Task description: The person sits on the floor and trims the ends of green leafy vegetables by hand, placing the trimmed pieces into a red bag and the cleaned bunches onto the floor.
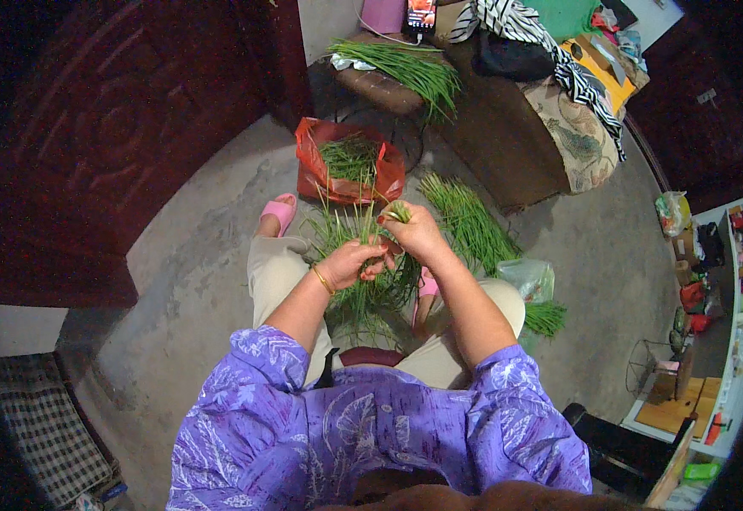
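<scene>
Between my knees, my left hand point(351, 263) grips a loose bunch of long green chives point(353, 303), their blades hanging below and pale ends pointing up. My right hand point(415, 235) is closed round a smaller bundle of stalks point(398, 212) just to the right, close to the left fingers. Beyond both hands stands an open red plastic bag point(311, 175) with green scraps point(349, 158) inside. To the right on the floor lies a large pile of chives point(470, 220). The fingers partly hide where each bunch is held.
More chives point(403, 67) lie on a brown padded stool point(378, 89) near a lit phone point(420, 16) with a cable. By my right knee are a clear plastic bag point(528, 278) and another green bunch point(544, 318). A cloth-draped sofa point(506, 153) stands at right; a dark red door point(109, 128) at left.
</scene>
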Tool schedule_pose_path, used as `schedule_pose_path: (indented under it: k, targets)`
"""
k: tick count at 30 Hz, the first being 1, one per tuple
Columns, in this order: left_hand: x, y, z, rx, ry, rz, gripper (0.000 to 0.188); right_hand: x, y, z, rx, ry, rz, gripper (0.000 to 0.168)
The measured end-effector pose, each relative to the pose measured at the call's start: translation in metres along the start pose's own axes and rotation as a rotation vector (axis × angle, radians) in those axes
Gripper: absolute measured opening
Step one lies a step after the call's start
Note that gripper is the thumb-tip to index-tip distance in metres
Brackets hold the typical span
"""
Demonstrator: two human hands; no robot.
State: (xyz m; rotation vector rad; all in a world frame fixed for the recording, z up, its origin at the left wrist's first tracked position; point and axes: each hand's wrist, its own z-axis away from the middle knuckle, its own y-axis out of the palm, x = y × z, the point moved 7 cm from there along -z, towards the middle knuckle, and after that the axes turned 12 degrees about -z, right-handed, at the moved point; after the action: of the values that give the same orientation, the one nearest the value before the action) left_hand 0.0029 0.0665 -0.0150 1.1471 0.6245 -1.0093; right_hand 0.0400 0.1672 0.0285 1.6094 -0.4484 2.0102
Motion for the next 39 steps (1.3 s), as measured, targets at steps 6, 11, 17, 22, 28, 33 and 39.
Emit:
schedule_pose_path:
  k: [6,11,17,22,28,33,39]
  targets:
    - [-0.012,-0.013,-0.001,-0.046,0.118,0.048,0.036,-0.003,-0.018,-0.006,-0.068,-0.036,-0.055,0.009]
    - [-0.008,-0.039,0.000,-0.277,0.110,0.013,0.037,0.001,-0.029,-0.004,-0.172,-0.046,-0.052,0.007]
    - [-0.009,-0.051,-0.002,-0.334,0.167,0.017,0.035,0.003,-0.041,-0.006,-0.253,-0.104,-0.097,0.006]
    - [-0.005,-0.070,0.002,-0.503,0.188,0.148,0.030,0.008,-0.071,-0.005,-0.383,-0.087,-0.141,0.006]
    - [-0.002,-0.103,0.012,-0.712,0.219,0.299,0.026,0.020,-0.105,0.007,-0.521,-0.121,-0.237,0.008]
    - [-0.007,-0.109,0.018,-0.829,0.246,0.121,0.027,0.019,-0.115,0.009,-0.537,-0.107,-0.273,0.009]
    - [-0.012,-0.107,0.020,-0.837,0.239,-0.045,0.025,0.022,-0.113,0.010,-0.545,-0.134,-0.244,0.008]
